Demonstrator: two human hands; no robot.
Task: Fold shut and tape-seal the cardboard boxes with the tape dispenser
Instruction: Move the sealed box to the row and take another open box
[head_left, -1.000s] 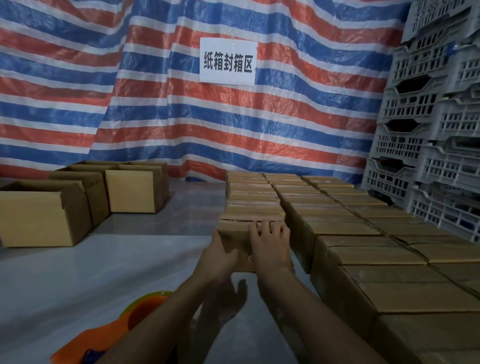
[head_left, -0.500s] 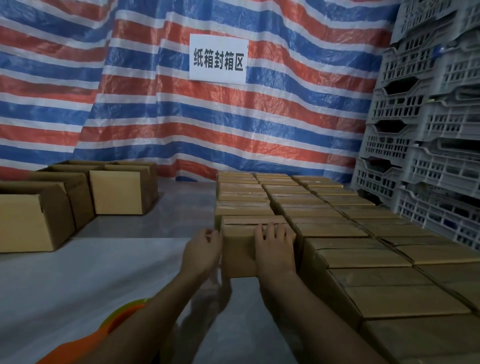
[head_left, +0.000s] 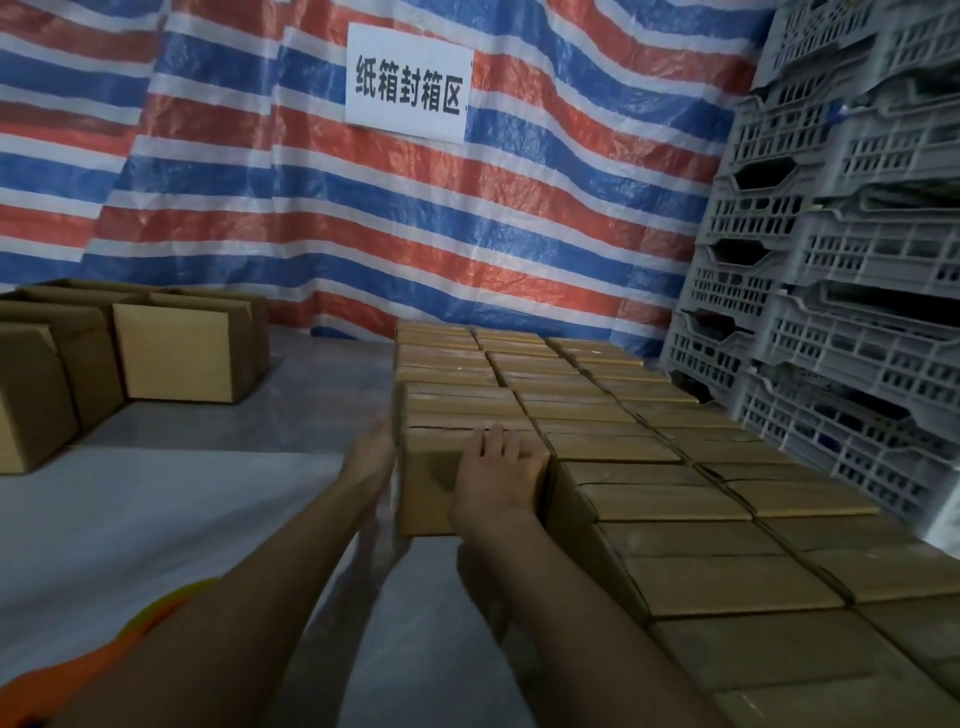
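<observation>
Cardboard box (head_left: 428, 493) sits between my left hand (head_left: 370, 457) on its side and right hand (head_left: 496, 480) over its top edge, both grips flat, unclenched. I'd push evenly so it seats square.

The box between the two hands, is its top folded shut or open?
Shut: the box has a flat top, level with the row behind, no flap standing. The right hand rests on it. Tape: cannot tell.
</observation>
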